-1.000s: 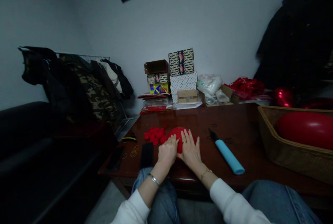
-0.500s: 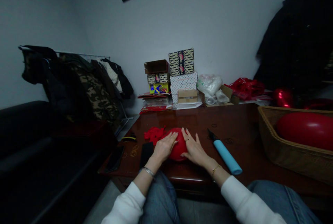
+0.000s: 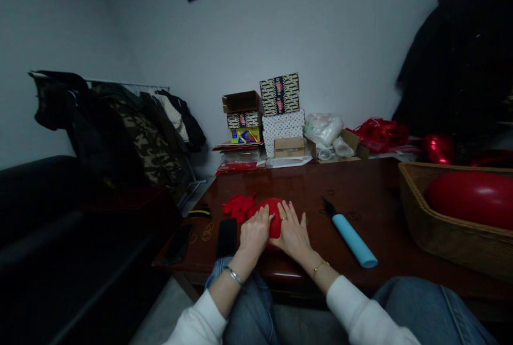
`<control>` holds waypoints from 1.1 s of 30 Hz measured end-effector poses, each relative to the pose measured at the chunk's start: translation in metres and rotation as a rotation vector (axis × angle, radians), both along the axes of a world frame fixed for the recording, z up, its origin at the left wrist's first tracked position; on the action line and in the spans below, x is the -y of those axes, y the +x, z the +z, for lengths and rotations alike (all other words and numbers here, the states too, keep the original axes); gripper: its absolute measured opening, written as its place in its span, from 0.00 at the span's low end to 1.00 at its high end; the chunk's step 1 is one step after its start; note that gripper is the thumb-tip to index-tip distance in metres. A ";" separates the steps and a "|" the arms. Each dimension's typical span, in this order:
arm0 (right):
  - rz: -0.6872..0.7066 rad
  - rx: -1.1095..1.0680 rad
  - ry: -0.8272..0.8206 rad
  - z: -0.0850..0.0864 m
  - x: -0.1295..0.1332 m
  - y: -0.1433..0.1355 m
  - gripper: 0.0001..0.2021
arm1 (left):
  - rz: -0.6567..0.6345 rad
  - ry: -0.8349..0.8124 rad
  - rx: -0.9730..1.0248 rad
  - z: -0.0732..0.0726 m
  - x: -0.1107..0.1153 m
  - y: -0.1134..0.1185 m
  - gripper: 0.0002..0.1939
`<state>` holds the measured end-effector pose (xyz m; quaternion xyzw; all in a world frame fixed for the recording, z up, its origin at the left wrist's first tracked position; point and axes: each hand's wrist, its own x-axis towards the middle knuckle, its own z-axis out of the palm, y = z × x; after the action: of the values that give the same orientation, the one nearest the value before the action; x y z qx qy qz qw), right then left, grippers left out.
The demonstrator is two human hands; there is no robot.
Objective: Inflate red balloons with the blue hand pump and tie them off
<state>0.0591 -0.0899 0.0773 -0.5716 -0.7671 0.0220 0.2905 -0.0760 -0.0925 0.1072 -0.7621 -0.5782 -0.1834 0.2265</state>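
A red balloon [image 3: 275,221] rests on the dark wooden table between my hands. My left hand [image 3: 255,232] grips its left side, with fingers close together and bent over the top. On the other side my right hand [image 3: 294,232] holds the balloon, its longer fingers stretched over the surface and the thumb pointing inward. The balloon's underside and neck are hidden. Just beyond my left hand lies a heap of limp red balloons [image 3: 238,206]. A light-blue hand pump [image 3: 355,241] with a black nozzle lies to the right of my right hand.
A wicker basket [image 3: 417,222] holding a large red balloon [image 3: 476,198] stands at the right. Left of my hands are a black flat object [image 3: 226,237], a phone [image 3: 178,243] and rubber bands [image 3: 207,232]. Stacked boxes [image 3: 282,126] line the table's back edge.
My left hand has turned and its fingers have bent more. My right hand's fingers have drawn closer together and shifted over the balloon, covering more of it.
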 end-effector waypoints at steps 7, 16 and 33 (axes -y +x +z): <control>0.202 0.024 -0.085 0.013 -0.010 0.016 0.52 | -0.354 0.079 -0.064 0.010 -0.012 -0.017 0.21; 0.203 0.044 -0.116 0.005 -0.003 0.025 0.51 | -0.178 0.130 -0.001 -0.003 -0.022 -0.018 0.21; 0.198 -0.004 -0.059 0.002 -0.013 -0.001 0.51 | -0.362 0.112 -0.099 0.010 -0.012 -0.019 0.21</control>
<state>0.0586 -0.0772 0.0788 -0.5012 -0.8183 0.0743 0.2714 -0.0954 -0.0803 0.1175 -0.8480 -0.4087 -0.2152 0.2600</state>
